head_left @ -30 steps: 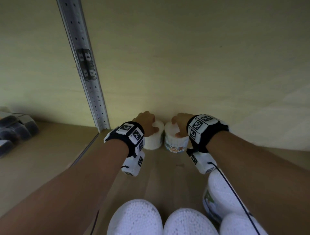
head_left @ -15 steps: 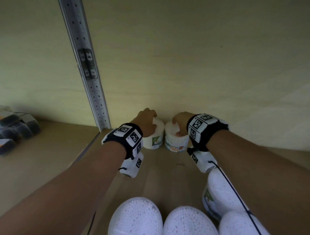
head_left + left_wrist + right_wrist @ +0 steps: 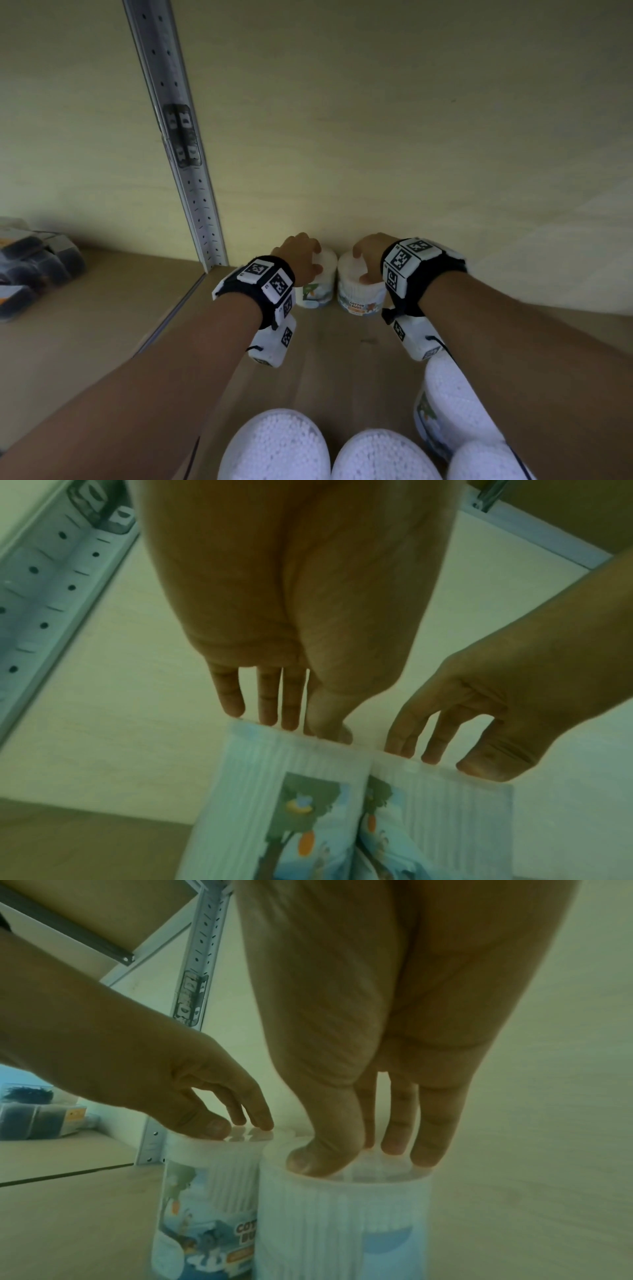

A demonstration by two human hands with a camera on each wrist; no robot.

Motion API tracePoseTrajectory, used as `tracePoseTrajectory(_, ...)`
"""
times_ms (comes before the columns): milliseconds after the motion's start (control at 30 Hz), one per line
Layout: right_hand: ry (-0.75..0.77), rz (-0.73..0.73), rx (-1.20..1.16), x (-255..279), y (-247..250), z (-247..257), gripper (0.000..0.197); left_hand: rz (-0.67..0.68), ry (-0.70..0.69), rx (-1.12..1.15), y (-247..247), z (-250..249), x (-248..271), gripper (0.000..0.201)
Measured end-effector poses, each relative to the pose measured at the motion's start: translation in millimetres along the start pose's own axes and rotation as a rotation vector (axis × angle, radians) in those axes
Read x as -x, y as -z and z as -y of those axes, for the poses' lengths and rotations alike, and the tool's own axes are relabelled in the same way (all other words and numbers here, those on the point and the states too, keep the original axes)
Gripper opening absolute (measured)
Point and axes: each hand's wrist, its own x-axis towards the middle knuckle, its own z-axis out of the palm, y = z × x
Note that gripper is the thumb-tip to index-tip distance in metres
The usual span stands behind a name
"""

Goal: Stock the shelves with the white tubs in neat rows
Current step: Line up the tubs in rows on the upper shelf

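two cotton bud tubs stood touching at the shelf's back wall, the left tub [image 3: 317, 284] and the right tub [image 3: 359, 294]. four more tubs [image 3: 277, 445] sat at 6 o'clock. the left hand [image 3: 299, 257] and the right hand [image 3: 370, 255] each rested nearly straight fingertips on a lid, gripping nothing.

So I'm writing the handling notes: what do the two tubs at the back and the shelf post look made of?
The left tub and right tub look like thin clear plastic: white cotton buds show through the walls above printed labels. The shelf post looks like pale painted metal, punched with rows of holes and slots; the finish is hard to judge in this dim light.
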Motion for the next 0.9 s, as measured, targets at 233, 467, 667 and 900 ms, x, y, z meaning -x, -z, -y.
tracePoseTrajectory(233, 0.009, -0.012, -0.020, 2, 0, 2, 0.063, 0.092, -0.067, 0.113, 7, 0, 1, 0.055)
tracePoseTrajectory(467, 0.018, -0.012, -0.031, 6, 1, 2, 0.065, -0.093, 0.070, -0.029, -2, -4, -2, 0.050)
tracePoseTrajectory(667, 0.028, -0.023, -0.072, 9, 2, 3, 0.065, -0.046, 0.074, -0.034, -3, -6, -6, 0.053)
tracePoseTrajectory(900, 0.017, -0.018, -0.083, 13, 4, 4, 0.064, 0.044, 0.019, -0.015, 3, -1, -6, 0.044)
